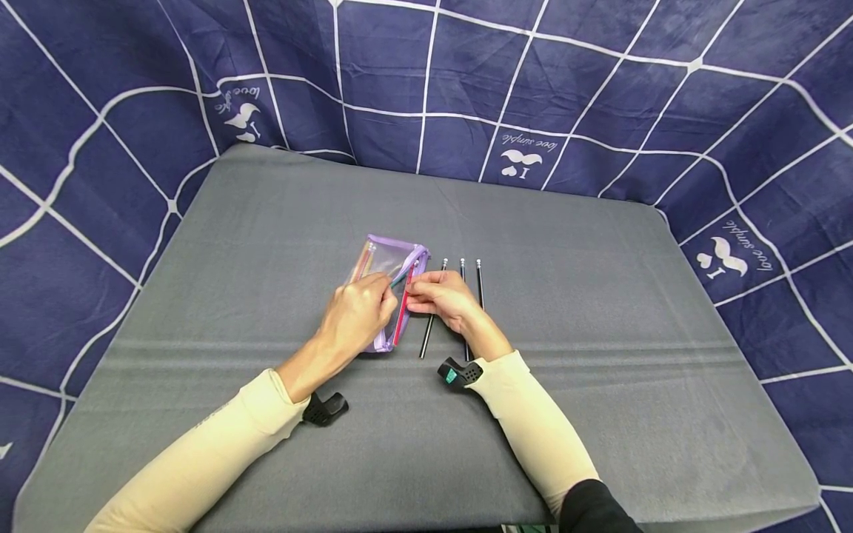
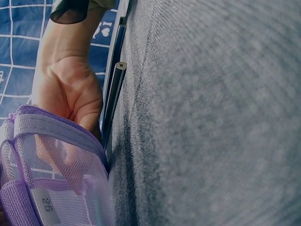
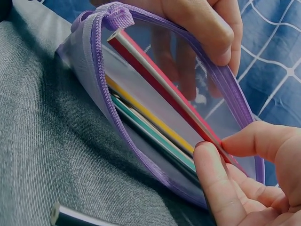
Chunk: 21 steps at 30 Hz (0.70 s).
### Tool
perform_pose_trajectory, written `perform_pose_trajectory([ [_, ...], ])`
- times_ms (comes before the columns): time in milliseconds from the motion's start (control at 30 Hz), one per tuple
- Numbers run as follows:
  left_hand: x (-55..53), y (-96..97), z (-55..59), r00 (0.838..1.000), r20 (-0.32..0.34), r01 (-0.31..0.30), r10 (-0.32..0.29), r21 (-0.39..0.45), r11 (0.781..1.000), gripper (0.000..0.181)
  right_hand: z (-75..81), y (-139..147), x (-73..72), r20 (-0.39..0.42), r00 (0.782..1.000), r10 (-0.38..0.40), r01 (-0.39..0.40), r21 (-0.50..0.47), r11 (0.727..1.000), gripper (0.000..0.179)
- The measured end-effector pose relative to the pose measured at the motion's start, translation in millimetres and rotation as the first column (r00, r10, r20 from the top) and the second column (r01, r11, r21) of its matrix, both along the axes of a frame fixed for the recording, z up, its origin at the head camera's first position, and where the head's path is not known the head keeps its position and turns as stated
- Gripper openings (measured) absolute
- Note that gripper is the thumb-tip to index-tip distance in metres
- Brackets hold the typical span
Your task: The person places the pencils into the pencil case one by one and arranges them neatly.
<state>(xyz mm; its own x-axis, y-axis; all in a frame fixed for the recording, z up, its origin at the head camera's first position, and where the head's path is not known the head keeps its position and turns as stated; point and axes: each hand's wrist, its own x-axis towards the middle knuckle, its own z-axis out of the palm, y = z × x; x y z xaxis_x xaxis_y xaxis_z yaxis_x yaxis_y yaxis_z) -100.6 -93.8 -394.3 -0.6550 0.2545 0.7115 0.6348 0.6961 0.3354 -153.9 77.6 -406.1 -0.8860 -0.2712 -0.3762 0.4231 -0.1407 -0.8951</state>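
A see-through purple-edged zip pouch (image 1: 385,242) stands with its zipped mouth spread apart. My left hand (image 1: 360,307) grips the pouch's upper edge, thumb on the purple zip tape. Between thumb and fingers, my right hand (image 1: 449,296) pinches a red pencil (image 3: 164,87), which lies across the pouch mouth. Inside the pouch are a yellow pencil (image 3: 150,117) and a green pencil (image 3: 153,143). In the left wrist view, mesh and a small label (image 2: 44,206) on the pouch face the camera, and the right hand's fingertips are behind the mesh.
Three dark pencils lie on the grey table cloth (image 1: 566,311) by the right hand: a left one (image 1: 426,339), a middle one (image 1: 463,272) and a right one (image 1: 480,281). A blue checked curtain (image 1: 466,81) hangs behind the table.
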Motion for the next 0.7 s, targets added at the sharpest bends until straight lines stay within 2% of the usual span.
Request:
perform_pose_trajectory([
  [700,-0.4,-0.3,1.3,1.000,0.002,0.002,-0.002,-0.011,1.000,0.012,3.8,-4.1,2.3,-0.056,0.998,0.018,-0.018,-0.015,1.000,0.008],
])
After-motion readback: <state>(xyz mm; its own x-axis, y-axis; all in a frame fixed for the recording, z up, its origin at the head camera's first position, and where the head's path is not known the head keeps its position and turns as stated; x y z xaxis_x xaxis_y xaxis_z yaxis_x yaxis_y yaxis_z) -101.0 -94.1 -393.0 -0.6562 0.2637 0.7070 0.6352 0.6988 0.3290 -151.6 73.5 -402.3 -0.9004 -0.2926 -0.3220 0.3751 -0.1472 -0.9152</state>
